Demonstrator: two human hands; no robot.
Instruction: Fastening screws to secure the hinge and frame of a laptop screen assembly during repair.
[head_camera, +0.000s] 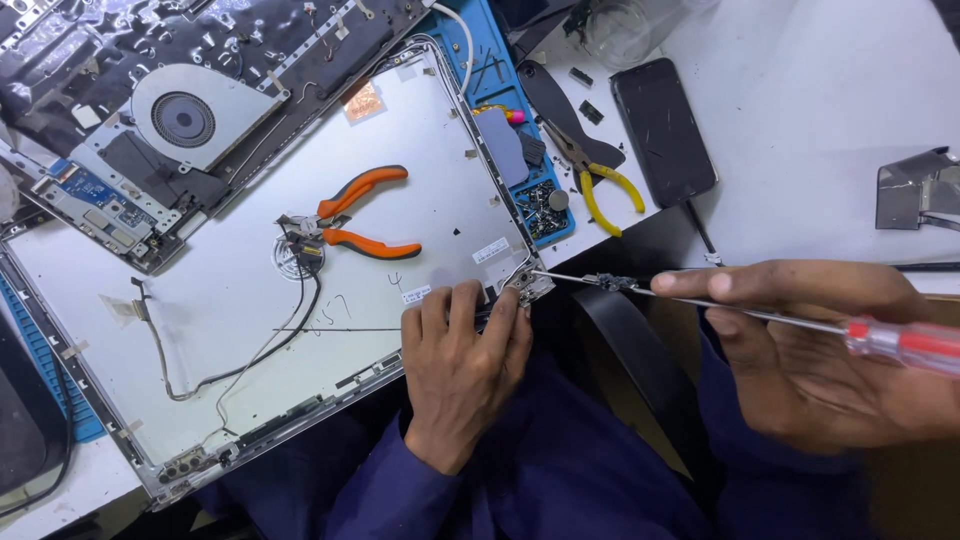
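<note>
Silver-grey, the laptop lid panel is laid flat across the bench and lap, and its near right corner, where the metal hinge bracket sits, is pressed down by the left hand, whose fingers are curled closed over the panel's edge. A long screwdriver with a red and clear handle is gripped in the closed right hand, the forefinger laid along the shaft, and its tip is brought to the bracket, just beside the left fingertips. The step in hand is judged to be the working of a hinge screw; a steady, straight seating of the tip would be called for. Orange-handled pliers are left on the panel, well apart.
</note>
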